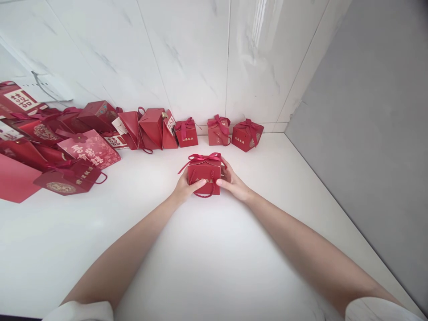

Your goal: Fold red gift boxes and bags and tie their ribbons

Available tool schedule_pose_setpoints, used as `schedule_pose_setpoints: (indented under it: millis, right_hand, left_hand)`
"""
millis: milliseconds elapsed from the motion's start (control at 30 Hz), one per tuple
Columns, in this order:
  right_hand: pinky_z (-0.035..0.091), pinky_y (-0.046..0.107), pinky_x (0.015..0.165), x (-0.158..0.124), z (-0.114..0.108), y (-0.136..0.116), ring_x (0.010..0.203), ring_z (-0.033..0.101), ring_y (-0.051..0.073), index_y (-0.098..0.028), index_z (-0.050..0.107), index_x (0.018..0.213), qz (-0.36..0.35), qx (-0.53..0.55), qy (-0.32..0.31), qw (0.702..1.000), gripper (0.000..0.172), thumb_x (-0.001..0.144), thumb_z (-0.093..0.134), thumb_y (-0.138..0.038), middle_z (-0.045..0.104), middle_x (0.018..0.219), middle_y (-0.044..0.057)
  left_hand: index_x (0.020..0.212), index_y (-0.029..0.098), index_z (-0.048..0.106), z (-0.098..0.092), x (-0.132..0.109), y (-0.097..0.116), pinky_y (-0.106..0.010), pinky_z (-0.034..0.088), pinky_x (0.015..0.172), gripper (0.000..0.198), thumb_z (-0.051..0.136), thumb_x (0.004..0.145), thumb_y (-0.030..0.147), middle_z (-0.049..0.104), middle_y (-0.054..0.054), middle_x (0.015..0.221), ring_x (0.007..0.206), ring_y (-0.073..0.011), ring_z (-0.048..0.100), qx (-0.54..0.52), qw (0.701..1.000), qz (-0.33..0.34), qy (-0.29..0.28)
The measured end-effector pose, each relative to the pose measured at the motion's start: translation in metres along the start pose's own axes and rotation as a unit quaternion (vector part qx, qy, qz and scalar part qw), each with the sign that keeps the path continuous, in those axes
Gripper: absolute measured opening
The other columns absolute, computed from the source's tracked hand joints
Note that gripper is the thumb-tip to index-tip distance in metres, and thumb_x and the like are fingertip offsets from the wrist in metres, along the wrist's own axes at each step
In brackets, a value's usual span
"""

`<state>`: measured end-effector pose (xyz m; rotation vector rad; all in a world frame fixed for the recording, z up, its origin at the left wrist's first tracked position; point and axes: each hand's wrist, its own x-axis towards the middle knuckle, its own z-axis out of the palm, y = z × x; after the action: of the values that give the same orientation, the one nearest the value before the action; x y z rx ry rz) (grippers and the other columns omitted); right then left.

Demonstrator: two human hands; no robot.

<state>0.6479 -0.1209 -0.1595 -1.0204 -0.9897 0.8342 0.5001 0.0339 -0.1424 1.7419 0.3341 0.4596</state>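
In front of me a person has a small red gift box (197,171) between both hands, near the back edge of the counter and well in from its left and right edges. The left hand (183,186) grasps one side, thumb across the front over the gold lettering; the right hand (236,185) grasps the other, thumb at the front. The fingers behind are mostly hidden, and I can't quite tell whether the base touches the counter (214,249).

A bow (204,157) sits on the lid, and a cord handle (204,196) hangs down the front.

Behind it, along the back edge, stand three small boxes with ribbons: a red one (189,137), a paler one (217,136) and a wider one (243,139), the last nearest the back right corner. Towards the left edge, more red boxes (72,174) crowd together in a heap, with a pink-patterned package (92,151) among them.
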Motion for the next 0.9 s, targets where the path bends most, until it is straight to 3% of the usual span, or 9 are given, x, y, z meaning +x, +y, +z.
schedule_pose_setpoints:
  millis: [67,267,467,600,700,767,833,900]
  right_hand:
    - [0.037,0.048,0.117,0.000,0.001,-0.002,0.144,0.041,0.025,-0.034,0.014,0.159,0.018,0.000,0.005,1.000,0.102,0.080,0.077,-0.051,0.039,0.159,0.008]
    - [0.036,0.044,0.118,0.004,-0.002,-0.003,0.139,0.047,0.025,-0.027,0.047,0.143,0.007,0.027,0.033,0.999,0.064,0.089,0.062,-0.058,0.050,0.150,0.007]
    - [0.039,0.044,0.117,0.004,-0.003,-0.004,0.133,0.052,0.025,-0.028,0.051,0.137,-0.006,0.022,0.025,0.999,0.051,0.094,0.058,-0.054,0.056,0.143,0.005]
    - [0.042,0.046,0.115,0.005,-0.003,-0.006,0.133,0.053,0.026,-0.028,0.050,0.140,0.006,0.020,0.010,1.000,0.053,0.096,0.051,-0.058,0.055,0.147,0.005]
    - [0.043,0.047,0.115,0.006,-0.005,-0.002,0.137,0.051,0.027,-0.028,0.045,0.144,0.002,0.022,0.015,1.000,0.060,0.094,0.053,-0.059,0.052,0.150,0.005]
    - [0.041,0.047,0.116,0.007,-0.006,0.002,0.141,0.047,0.027,-0.030,0.039,0.149,-0.007,0.015,0.043,0.999,0.065,0.093,0.053,-0.061,0.050,0.152,0.005]
    - [0.038,0.047,0.119,0.006,-0.005,0.006,0.143,0.045,0.026,-0.030,0.035,0.152,-0.012,-0.016,0.081,0.997,0.069,0.093,0.053,-0.062,0.049,0.154,0.004]
    - [0.036,0.045,0.120,0.004,-0.003,0.008,0.143,0.045,0.026,-0.030,0.034,0.153,-0.013,-0.072,0.094,0.993,0.070,0.093,0.055,-0.060,0.049,0.153,0.004]
  left_hand:
    - [0.143,0.018,0.044,-0.001,-0.001,-0.002,-0.045,0.047,0.109,0.076,0.071,0.082,0.054,0.056,-0.016,0.143,0.130,-0.0323,0.055,-0.002,1.000,0.011,-0.015]
    - [0.155,0.023,0.035,-0.005,-0.002,-0.005,-0.042,0.033,0.121,0.078,0.053,0.091,0.064,0.044,-0.012,0.156,0.145,-0.0317,0.040,-0.012,0.994,0.058,-0.087]
    - [0.158,0.023,0.028,-0.007,0.001,-0.012,-0.043,0.034,0.120,0.079,0.051,0.093,0.062,0.040,-0.012,0.159,0.147,-0.0322,0.036,-0.008,0.994,0.064,-0.086]
    - [0.158,0.022,0.030,-0.007,0.004,-0.017,-0.046,0.038,0.117,0.077,0.050,0.095,0.061,0.040,-0.013,0.158,0.141,-0.0336,0.044,-0.015,0.993,0.088,-0.083]
    - [0.156,0.022,0.035,-0.007,0.004,-0.018,-0.044,0.038,0.117,0.073,0.052,0.095,0.059,0.044,-0.011,0.156,0.139,-0.0320,0.047,-0.008,0.994,0.083,-0.066]
    - [0.149,0.020,0.046,-0.007,0.005,-0.019,-0.042,0.037,0.118,0.067,0.050,0.095,0.060,0.053,-0.011,0.149,0.138,-0.0300,0.048,0.004,0.997,0.066,-0.027]
    - [0.135,0.015,0.061,-0.007,0.007,-0.021,-0.043,0.043,0.112,0.066,0.047,0.094,0.065,0.066,-0.013,0.132,0.127,-0.0296,0.058,-0.001,0.999,0.026,0.030]
    - [0.124,0.013,0.066,-0.008,0.009,-0.024,-0.044,0.052,0.100,0.067,0.050,0.090,0.069,0.072,-0.012,0.116,0.109,-0.0290,0.066,-0.021,0.996,-0.018,0.081]
